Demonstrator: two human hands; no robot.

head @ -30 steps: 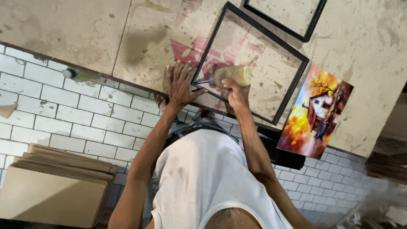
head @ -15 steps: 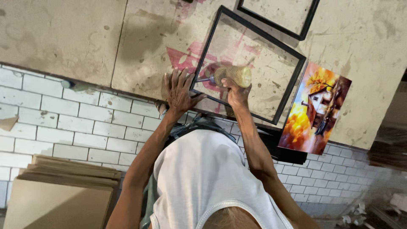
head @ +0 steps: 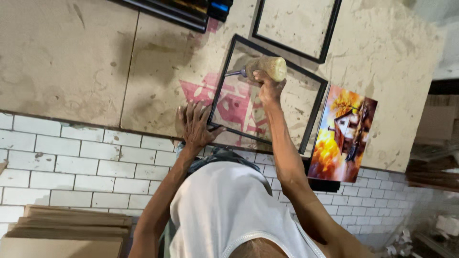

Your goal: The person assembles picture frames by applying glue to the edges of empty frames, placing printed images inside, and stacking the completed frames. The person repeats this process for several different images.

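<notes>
Two hands are on one black frame (head: 314, 117), which lies flat on the table (head: 71, 62). The right hand (head: 267, 90) is closed around the thick wooden handle of a tool (head: 267, 68). Its thin metal shank sticks out to the left of the fist, over the open middle of the frame and short of the left rail. I cannot tell whether the tip touches anything.

A second ago that fist was low, right by the near rail and almost against the left hand (head: 196, 126). It has since gone up and away towards the far rail, so the two hands are now well apart. The left hand has stayed where it was, flat with fingers spread, gripping nothing and pressing on the near-left corner. The frame has therefore kept its place, and by my reading the tool has come off that corner while the frame stays pinned.

Below the fist, inside the frame, a faded red mark (head: 239, 102) shows on the tabletop. To the right of the fist, just past the frame's right rail, lies a bright print (head: 344, 134) of a house in orange and yellow. Beyond the fist sits a second frame (head: 333, 28). Nearer the body, white tiles (head: 71, 162) face the table's front, and far off to the lower left is a cardboard stack (head: 67, 229).
</notes>
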